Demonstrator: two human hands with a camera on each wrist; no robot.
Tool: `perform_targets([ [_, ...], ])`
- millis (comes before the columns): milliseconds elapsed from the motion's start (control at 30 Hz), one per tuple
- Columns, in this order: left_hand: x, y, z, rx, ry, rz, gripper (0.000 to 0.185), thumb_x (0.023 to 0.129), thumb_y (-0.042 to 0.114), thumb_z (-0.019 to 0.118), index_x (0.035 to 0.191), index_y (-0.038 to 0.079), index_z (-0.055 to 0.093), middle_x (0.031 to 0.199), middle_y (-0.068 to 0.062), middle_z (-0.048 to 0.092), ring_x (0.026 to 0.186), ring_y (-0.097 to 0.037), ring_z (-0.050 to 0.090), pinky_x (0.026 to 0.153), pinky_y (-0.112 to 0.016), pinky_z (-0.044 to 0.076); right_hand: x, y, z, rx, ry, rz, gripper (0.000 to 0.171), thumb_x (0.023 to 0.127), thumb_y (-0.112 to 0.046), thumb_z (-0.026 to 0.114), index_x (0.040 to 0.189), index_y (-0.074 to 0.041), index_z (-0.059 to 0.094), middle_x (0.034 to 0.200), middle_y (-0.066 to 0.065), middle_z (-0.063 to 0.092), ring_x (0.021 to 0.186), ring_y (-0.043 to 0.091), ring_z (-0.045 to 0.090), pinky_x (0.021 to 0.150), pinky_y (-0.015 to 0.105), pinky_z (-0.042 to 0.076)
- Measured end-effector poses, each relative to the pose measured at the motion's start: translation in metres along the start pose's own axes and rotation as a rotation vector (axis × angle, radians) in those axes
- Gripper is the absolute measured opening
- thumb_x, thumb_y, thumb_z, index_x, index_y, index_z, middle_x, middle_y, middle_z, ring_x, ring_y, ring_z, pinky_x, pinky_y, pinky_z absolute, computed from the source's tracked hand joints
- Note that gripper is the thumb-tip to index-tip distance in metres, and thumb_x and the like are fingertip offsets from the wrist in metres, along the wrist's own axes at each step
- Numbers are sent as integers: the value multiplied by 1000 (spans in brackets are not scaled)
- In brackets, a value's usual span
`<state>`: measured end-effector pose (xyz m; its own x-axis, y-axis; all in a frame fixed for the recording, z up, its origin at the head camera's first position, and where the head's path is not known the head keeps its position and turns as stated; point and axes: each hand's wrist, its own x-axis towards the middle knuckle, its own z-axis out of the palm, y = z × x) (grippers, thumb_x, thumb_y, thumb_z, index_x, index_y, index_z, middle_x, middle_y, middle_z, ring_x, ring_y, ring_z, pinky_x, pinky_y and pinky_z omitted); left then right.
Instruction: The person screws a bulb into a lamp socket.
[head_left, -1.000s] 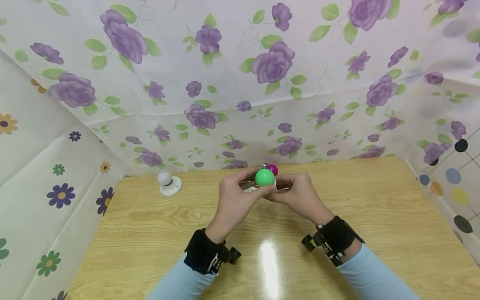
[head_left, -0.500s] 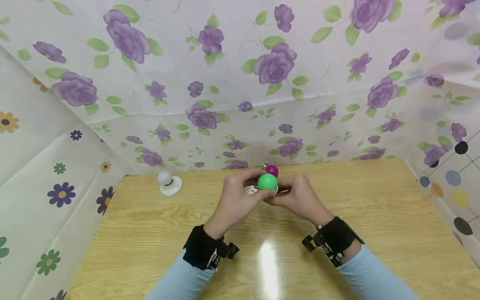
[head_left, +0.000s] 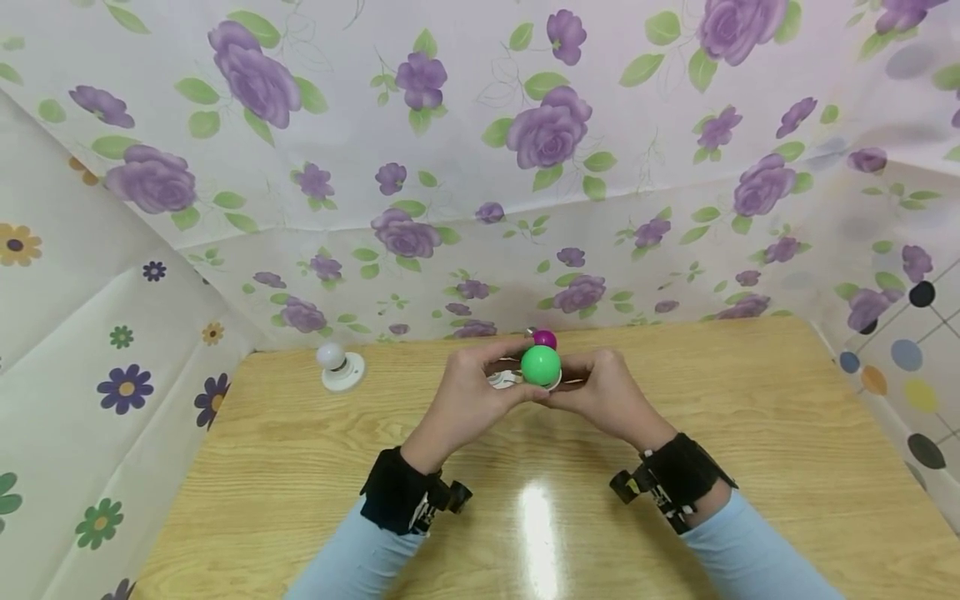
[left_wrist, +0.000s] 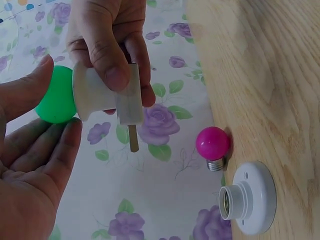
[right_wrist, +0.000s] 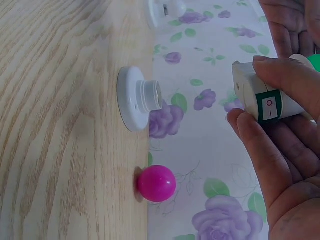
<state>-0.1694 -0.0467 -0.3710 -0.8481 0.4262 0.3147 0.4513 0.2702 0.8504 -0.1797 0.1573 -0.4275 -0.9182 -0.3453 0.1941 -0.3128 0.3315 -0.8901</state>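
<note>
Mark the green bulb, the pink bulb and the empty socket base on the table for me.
green bulb [head_left: 541, 365], head view, round globe.
pink bulb [right_wrist: 156, 183], right wrist view, globe.
empty socket base [left_wrist: 248, 198], left wrist view, white flange.

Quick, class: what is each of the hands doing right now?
Left hand: fingers on the green bulb.
Right hand: grips the white socket carrying that bulb.

In the head view the hands hide the socket; only the green bulb shows. In the right wrist view the bulb is cut at the right edge.
</note>
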Motion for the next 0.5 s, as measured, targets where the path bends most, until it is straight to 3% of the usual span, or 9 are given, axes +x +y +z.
perform_targets([
  [133, -1, -14, -6, 107, 18, -16, 53, 73, 23, 80, 123, 20, 62, 118, 0, 66, 103, -9, 64, 89, -26, 53, 0, 2, -1, 7, 14, 10, 29, 74, -35, 79, 102, -28, 71, 95, -7, 73, 84, 8, 70, 70, 23, 58],
  [233, -2, -22, -10, 206, 10, -16, 54, 74, 24, 79, 124, 20, 60, 119, -1, 65, 105, -10, 64, 88, -24, 53, 0, 3, -1, 11, 16, 30, 30, 73, -33, 80, 102, -30, 71, 96, -7, 73, 84, 9, 70, 70, 24, 58],
  [500, -4, -29, -9, 319, -120, -59, 55, 79, 22, 75, 131, 15, 56, 128, -3, 60, 110, -20, 62, 90, -30, 53, -1, -5, 0, 22, 16, 51, 29, 74, -26, 80, 102, -27, 71, 97, -6, 73, 85, 9, 70, 71, 24, 58],
])
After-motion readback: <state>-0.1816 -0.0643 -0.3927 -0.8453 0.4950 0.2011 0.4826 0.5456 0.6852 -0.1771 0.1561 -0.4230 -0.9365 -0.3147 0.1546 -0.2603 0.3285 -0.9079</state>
